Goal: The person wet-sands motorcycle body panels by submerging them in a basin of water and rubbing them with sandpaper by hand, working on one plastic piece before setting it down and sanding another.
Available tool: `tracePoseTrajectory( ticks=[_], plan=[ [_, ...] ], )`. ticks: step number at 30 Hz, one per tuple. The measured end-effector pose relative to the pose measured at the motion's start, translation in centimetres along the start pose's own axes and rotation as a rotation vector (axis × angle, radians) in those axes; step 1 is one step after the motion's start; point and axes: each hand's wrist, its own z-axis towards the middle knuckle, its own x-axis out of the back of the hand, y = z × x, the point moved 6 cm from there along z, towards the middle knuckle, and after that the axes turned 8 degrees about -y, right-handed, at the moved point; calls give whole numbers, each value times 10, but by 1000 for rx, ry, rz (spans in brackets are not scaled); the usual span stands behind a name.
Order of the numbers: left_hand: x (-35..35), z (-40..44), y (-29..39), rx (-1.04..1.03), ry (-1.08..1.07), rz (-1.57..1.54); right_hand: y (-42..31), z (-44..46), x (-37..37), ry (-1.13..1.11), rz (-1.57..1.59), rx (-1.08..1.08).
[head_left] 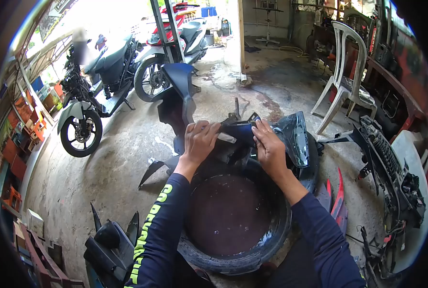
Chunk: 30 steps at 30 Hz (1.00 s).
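A dark blue motorcycle fairing panel [240, 133] is held between my hands above the far rim of a round black basin. My left hand [200, 141] has its fingers bent over the panel's left end. On its right end, my right hand [270, 148] presses with fingers close together; the thumb is partly hidden. Below them, the basin [238, 265], which looks made from a tire, contains dark reddish-brown water with a few bubbles. Another dark blue body panel [180, 89] stands just beyond my left hand. Next to my right hand lies a clear headlight-like part [295, 139].
Two motorcycles, one partly stripped [106, 81] and one red and white [170, 43], stand at the back left. A plastic chair [343, 81] is at the right. Black panels [110, 249], red trim pieces [337, 197] and a black frame part [391, 177] lie on the concrete floor.
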Motion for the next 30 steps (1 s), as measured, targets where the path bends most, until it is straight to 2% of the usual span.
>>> tracePoseTrajectory(
  ticks=[2, 7, 13, 18, 21, 26, 28, 30],
  plan=[
    [4, 4, -3, 27, 32, 50, 0, 12, -2, -24, -37, 50],
    [12, 14, -17, 39, 5, 1, 2, 25, -8, -32, 24, 7],
    [26, 2, -15, 74, -160, -54, -18, 12, -1, -94, 86, -26],
    [54, -2, 9, -21, -313, -101, -41, -9, 11, -456, 13, -45],
    [71, -6, 27, -57, -419, -74, -68, -16, 23, -560, -41, -93],
    [86, -15, 83, -143, -513, -37, -84, -39, 29, -544, -121, -175],
    [81, -23, 94, -154, -543, -103, -73, -51, 24, -652, -133, -270],
    [82, -27, 95, -155, -541, -97, -69, -55, 23, -653, -113, -283]
  ],
)
